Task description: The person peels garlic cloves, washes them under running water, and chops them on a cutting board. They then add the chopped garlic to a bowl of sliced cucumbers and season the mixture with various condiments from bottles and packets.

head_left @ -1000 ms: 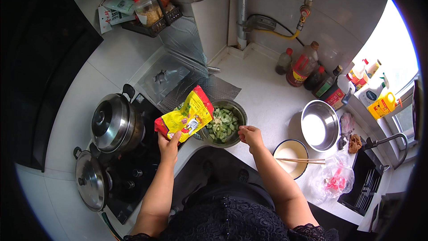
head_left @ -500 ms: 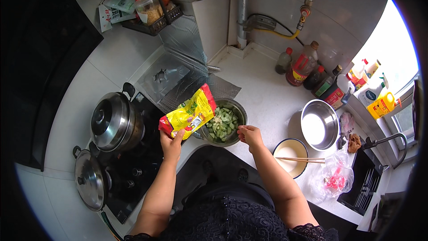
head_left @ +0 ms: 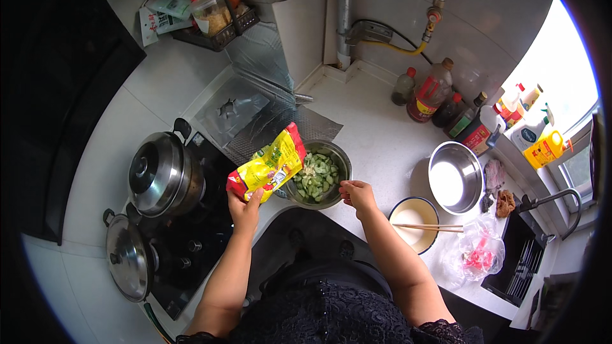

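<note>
My left hand [head_left: 245, 209] is closed around the lower end of a yellow and red pouch [head_left: 271, 167], which tilts over the left side of a metal bowl [head_left: 345, 160]. Cut green pieces, apparently sliced cucumber [head_left: 317, 181], lie in the bowl, with a small pale chopped heap [head_left: 308, 170] on top. At the bowl's right rim my right hand [head_left: 359, 196] has its fingers pinched together on the edge. The pouch hides part of the bowl's left side, and its opening is hard to make out.
On the left, two lidded pots [head_left: 159, 175] stand on the black stove [head_left: 203, 216]. To the right are an enamel bowl [head_left: 414, 212] with chopsticks [head_left: 433, 227], an empty metal basin [head_left: 454, 178] and a plastic bag [head_left: 468, 258]. Several bottles [head_left: 433, 92] line the back wall.
The pouch in my left hand has dipped very slightly. My right hand stays at the bowl's rim, and the whole view has shifted a little.
</note>
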Available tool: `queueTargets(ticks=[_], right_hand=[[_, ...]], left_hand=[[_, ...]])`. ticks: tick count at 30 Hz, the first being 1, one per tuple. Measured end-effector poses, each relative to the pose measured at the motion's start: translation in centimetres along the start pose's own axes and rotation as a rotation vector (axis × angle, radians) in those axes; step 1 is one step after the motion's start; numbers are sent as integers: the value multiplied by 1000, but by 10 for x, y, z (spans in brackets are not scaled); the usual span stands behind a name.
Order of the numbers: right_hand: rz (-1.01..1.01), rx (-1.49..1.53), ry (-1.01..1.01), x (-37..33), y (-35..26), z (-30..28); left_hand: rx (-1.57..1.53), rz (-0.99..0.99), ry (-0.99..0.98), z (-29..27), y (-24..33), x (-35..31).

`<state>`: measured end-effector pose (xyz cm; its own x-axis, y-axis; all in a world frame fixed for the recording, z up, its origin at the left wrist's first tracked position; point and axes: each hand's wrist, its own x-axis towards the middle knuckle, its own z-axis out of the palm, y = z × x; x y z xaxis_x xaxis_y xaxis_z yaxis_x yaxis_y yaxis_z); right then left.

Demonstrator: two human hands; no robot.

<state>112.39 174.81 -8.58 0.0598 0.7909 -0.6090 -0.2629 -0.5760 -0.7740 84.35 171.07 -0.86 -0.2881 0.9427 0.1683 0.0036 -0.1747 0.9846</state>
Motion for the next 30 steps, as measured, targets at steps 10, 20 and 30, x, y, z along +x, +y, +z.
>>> queueTargets(ticks=[10, 20, 30], right_hand=[[1, 0, -38, 5, 2, 4], [-7, -10, -51, 9, 5, 6], [15, 7, -28, 4, 3, 5]], left_hand=[[16, 10, -2, -3, 6, -12], [-70, 18, 14, 14, 13, -5], [-18, 64, 59, 17, -9, -3]])
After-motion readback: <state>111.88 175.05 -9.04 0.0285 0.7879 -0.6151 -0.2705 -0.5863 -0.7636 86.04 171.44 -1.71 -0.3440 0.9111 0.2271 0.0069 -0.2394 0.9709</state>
